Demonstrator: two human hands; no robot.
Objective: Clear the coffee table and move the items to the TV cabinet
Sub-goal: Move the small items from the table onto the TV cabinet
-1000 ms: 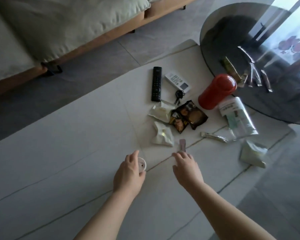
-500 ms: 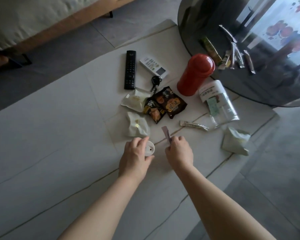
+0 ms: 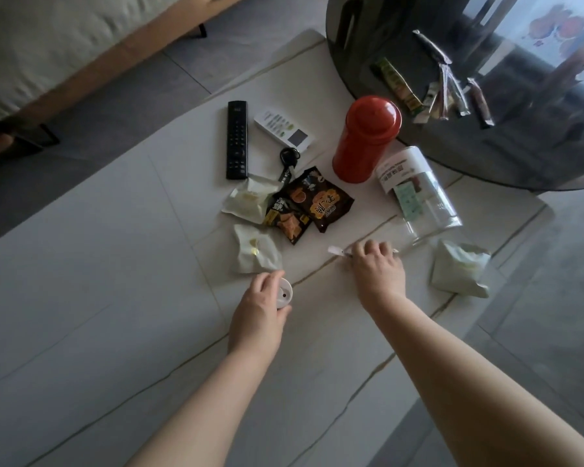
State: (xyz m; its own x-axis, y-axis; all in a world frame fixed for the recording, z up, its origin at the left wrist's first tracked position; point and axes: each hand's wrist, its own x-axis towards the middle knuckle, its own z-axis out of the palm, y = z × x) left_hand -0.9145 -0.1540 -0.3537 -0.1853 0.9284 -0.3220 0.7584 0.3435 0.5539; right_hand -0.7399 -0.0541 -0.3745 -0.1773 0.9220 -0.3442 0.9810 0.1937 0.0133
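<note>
On the pale stone coffee table (image 3: 98, 298) my left hand (image 3: 258, 315) is shut on a small white round cap (image 3: 285, 293). My right hand (image 3: 378, 269) is curled down over a thin stick sachet (image 3: 336, 251), whose white end pokes out to the left of my fingers. Beyond my hands lie a black remote (image 3: 236, 139), a white remote (image 3: 284, 129), a key fob with a strap (image 3: 288, 163), two dark snack packs (image 3: 321, 198), pale packets (image 3: 255, 252), a red canister (image 3: 364, 139) and a clear jar (image 3: 418, 193) on its side.
Another pale packet (image 3: 459, 269) lies right of my right hand near the table edge. A round dark glass table (image 3: 486, 156) overlaps the far right corner and holds several sachets (image 3: 445, 92). A sofa (image 3: 48, 45) stands at the far left across grey floor.
My right hand took the small purple sachet off the table, then moved right onto the stick sachet. My left hand closed on the white cap. The view shifted closer to the items.
</note>
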